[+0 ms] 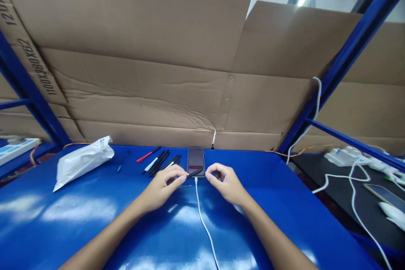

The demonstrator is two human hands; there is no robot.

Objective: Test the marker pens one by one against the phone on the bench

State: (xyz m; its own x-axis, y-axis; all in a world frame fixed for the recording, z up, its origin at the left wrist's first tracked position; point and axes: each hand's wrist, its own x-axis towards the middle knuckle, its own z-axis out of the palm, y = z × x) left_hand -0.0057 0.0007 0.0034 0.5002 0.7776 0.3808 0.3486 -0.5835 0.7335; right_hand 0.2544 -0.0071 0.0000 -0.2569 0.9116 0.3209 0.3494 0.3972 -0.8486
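Note:
My left hand point(167, 186) is closed in a pinch on a dark pen point(194, 173), which points right and slightly up. Just past the pen's right end, my right hand point(225, 182) has its thumb and fingertips pressed together; whatever may be between them is too small to make out. Behind the pen a phone point(196, 159) stands or lies against the back of the blue table. Below the left fingers lies a small thin piece point(187, 186). Several black pens point(161, 162) and a red pen point(146, 156) lie left of the phone.
A white plastic bag point(82, 163) rests at the left, with a thin pen refill point(122, 163) beside it. A white cable point(202, 219) runs from the phone toward me. Cardboard point(142, 84) walls the back. Chargers point(346, 156) and cables cover a black surface at right.

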